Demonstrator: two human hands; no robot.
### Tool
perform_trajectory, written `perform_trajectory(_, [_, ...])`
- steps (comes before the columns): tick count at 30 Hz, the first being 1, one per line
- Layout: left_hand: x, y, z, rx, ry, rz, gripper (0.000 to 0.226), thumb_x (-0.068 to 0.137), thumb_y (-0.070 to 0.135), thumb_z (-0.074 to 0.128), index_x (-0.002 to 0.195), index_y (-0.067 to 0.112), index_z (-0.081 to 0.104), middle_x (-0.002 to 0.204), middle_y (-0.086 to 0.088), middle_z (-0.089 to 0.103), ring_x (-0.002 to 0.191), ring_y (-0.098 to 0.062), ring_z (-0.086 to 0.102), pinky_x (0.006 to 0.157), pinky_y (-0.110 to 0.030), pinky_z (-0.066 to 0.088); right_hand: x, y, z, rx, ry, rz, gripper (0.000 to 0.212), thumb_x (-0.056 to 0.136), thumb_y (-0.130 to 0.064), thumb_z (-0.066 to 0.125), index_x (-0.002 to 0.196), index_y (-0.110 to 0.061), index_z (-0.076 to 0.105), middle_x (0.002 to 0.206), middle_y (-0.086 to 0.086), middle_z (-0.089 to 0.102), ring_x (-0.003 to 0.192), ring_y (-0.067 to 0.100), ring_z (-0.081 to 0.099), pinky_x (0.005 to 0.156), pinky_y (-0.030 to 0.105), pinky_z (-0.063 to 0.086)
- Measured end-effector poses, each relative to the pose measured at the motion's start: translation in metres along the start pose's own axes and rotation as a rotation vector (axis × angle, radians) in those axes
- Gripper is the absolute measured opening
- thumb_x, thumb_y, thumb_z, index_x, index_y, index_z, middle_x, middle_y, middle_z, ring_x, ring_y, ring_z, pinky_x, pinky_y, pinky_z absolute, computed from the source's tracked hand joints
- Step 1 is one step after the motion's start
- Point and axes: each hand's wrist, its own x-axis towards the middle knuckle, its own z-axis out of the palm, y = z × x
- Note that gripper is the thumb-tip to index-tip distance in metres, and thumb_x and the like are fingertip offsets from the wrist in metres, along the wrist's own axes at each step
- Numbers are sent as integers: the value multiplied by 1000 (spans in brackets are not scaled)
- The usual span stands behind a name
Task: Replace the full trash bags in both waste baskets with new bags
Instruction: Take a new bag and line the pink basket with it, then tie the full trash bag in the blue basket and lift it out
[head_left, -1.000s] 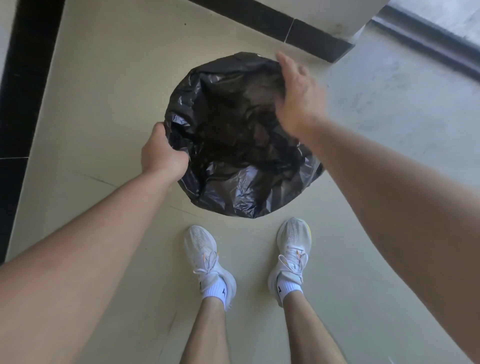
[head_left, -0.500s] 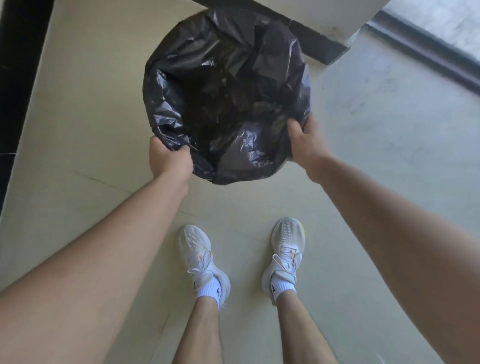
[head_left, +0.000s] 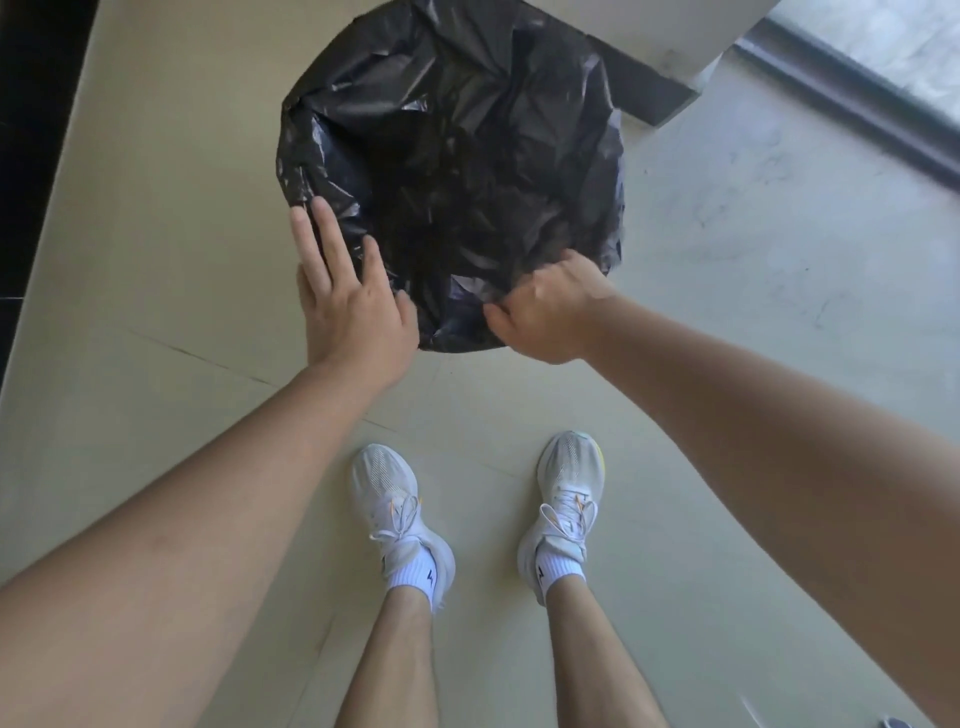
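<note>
Now the left hand (head_left: 353, 317) has let go and lies open-fingered on the near rim of the black trash bag (head_left: 452, 171), while the right hand (head_left: 550, 317) stays pinched on that rim beside it, suggesting final smoothing of the liner.

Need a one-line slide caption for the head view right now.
Right hand pinches the near edge of the black trash bag while the left hand rests open against its rim.

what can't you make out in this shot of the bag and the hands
Head view only:
- Waste basket: hidden under the black bag draped over it.
- Bag's far edge: cut off by the top of the frame.
- Bag's inside: too dark to tell what it holds.
- Right hand: fingertips buried in plastic, grip closed.
- Left hand: palm hidden, fingers spread flat.
</note>
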Motion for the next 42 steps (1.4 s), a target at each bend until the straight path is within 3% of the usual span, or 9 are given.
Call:
perform_trajectory(3, [5, 2, -2, 3, 20, 52, 55, 96, 32, 47, 145, 9, 40, 161, -27, -6, 149, -41, -9, 115, -52, 18, 8, -2, -5, 83, -34, 56, 60, 105, -50, 16, 122, -22, 65, 129, 4, 64, 123, 29, 55, 110, 44, 31])
perform_trajectory(6, [5, 10, -14, -150, 191, 64, 61, 96, 33, 47, 149, 6, 32, 159, -32, 2, 149, -44, 4, 118, -48, 16, 13, 3, -7, 146, 504, 178, 39, 102, -37, 37, 129, -24, 61, 149, 8, 48, 142, 29, 37, 121, 51, 9])
perform_trajectory(9, [6, 14, -22, -422, 329, -36, 75, 88, 12, 53, 154, 7, 18, 157, -32, 4, 148, -42, 9, 121, -34, 14, 11, 9, -19, 444, 878, 559, 74, 83, -19, 56, 152, -29, 32, 164, 15, 15, 150, 32, 18, 120, 50, 10])
perform_trajectory(11, [14, 7, -16, -731, 270, -224, 83, 80, 1, 47, 155, 12, 13, 161, -18, 16, 149, -28, 20, 120, -21, 17, 14, 22, -22, 902, 808, 884, 89, 81, -5, 54, 157, -30, 16, 165, 11, 10, 149, 31, 19, 117, 46, 21])
perform_trajectory(14, [25, -5, -9, -932, 194, -471, 78, 78, 7, 48, 152, 22, 28, 148, 3, 47, 134, -11, 47, 113, -33, 38, 20, 46, -7, 1404, 535, 934, 57, 93, -6, 45, 148, -21, 38, 146, 2, 46, 135, 28, 46, 111, 38, 41])
perform_trajectory(16, [23, -3, -16, -881, 206, -458, 75, 83, 12, 55, 153, 20, 28, 152, 1, 43, 138, -13, 43, 118, -31, 31, 14, 50, -3, 1221, 474, 832, 50, 97, -19, 50, 145, -18, 40, 142, 2, 50, 132, 27, 48, 111, 38, 41])
perform_trajectory(20, [3, 0, -52, -558, 240, -227, 70, 97, 36, 49, 155, 13, 19, 163, -13, 15, 150, -24, 16, 115, -21, 10, -18, 33, -23, 754, 714, 758, 77, 96, -45, 48, 159, -20, 10, 166, 9, 7, 152, 28, 12, 121, 43, 12])
perform_trajectory(30, [-91, 25, -312, -346, 498, 134, 56, 105, 35, 34, 152, 5, 29, 159, -23, 21, 148, -35, 20, 121, -37, 12, -197, -20, -221, 501, 828, 470, 63, 103, -45, 32, 158, -18, 19, 166, 8, 14, 153, 28, 11, 122, 40, 4])
perform_trajectory(42, [-209, 57, -671, -186, 835, 240, 56, 105, 41, 30, 154, 14, 25, 162, -18, 18, 149, -35, 19, 118, -51, 22, -451, -72, -467, 308, 1090, 291, 63, 105, -49, 26, 159, -19, 16, 167, 9, 10, 154, 29, 6, 124, 47, 5])
